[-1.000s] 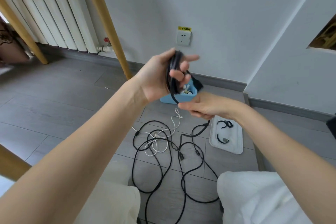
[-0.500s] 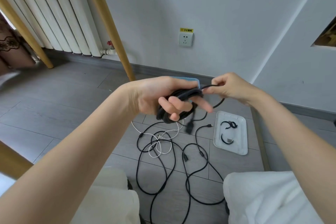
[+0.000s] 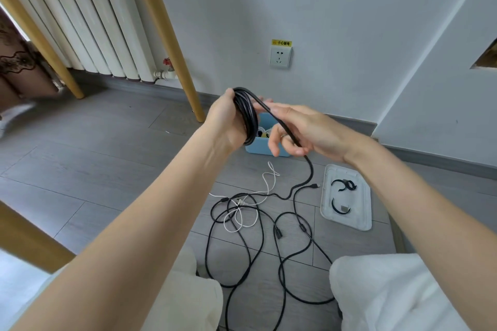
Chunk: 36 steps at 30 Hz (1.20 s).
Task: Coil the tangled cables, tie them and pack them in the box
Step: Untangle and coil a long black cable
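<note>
The left hand (image 3: 226, 123) grips a black cable coil (image 3: 246, 115) above the blue box (image 3: 262, 146). The right hand (image 3: 304, 131) holds the coil's free run, fingers curled round it; the run trails down to the floor tangle (image 3: 258, 228). Recommended practice: feed each new loop flat against the last at matching size, with steady light tension, so the tail does not drag neighbouring cables. Count: one coil in hand, one white cable (image 3: 242, 212), an undetermined number of black cables, two black ties (image 3: 343, 196) on one white lid (image 3: 364, 204).
</note>
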Each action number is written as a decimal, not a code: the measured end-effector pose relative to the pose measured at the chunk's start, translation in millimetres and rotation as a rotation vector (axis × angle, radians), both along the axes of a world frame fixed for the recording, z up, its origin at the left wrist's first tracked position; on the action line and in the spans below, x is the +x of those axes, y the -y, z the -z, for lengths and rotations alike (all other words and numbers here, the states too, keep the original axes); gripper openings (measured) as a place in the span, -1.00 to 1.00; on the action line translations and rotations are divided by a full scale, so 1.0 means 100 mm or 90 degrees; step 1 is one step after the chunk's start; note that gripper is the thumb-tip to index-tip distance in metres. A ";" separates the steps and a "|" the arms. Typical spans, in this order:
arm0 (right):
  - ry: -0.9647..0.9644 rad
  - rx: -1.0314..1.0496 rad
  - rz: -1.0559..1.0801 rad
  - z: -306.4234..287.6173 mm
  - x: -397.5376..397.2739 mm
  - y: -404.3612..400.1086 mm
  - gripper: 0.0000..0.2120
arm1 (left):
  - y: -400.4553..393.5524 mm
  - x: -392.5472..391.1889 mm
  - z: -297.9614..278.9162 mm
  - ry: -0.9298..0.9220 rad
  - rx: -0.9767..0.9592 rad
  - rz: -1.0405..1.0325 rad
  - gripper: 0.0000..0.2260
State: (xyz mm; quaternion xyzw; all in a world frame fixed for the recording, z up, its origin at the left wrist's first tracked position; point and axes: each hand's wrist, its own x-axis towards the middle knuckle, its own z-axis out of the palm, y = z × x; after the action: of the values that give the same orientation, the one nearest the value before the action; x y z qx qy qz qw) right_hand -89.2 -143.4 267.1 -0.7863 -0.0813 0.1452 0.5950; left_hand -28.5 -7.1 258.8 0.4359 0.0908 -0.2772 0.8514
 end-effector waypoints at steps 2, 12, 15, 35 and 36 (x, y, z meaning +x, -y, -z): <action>0.031 -0.010 -0.016 -0.02 0.00 0.03 -0.66 | -0.04 0.04 -0.03 -0.015 -0.075 -0.058 -0.47; -0.005 -0.526 -0.082 0.28 0.02 0.19 -0.39 | -0.03 -0.16 -0.20 0.064 0.005 0.354 -0.56; 0.039 -0.545 -0.002 0.29 0.03 0.37 -0.42 | -0.10 -0.22 -0.19 0.118 0.085 0.518 -0.52; 0.086 -0.369 0.102 0.15 0.12 0.59 -0.56 | -0.34 -0.13 -0.19 0.071 0.123 0.560 -0.48; 0.087 -0.366 0.111 0.15 0.14 0.60 -0.57 | -0.35 -0.12 -0.19 0.066 0.135 0.555 -0.49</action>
State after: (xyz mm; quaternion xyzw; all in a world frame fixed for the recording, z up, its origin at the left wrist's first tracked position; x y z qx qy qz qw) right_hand -75.2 -203.5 251.8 -0.9343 -0.0091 0.0578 0.3517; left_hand -40.6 27.7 277.9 0.5313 -0.1163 -0.5771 0.6092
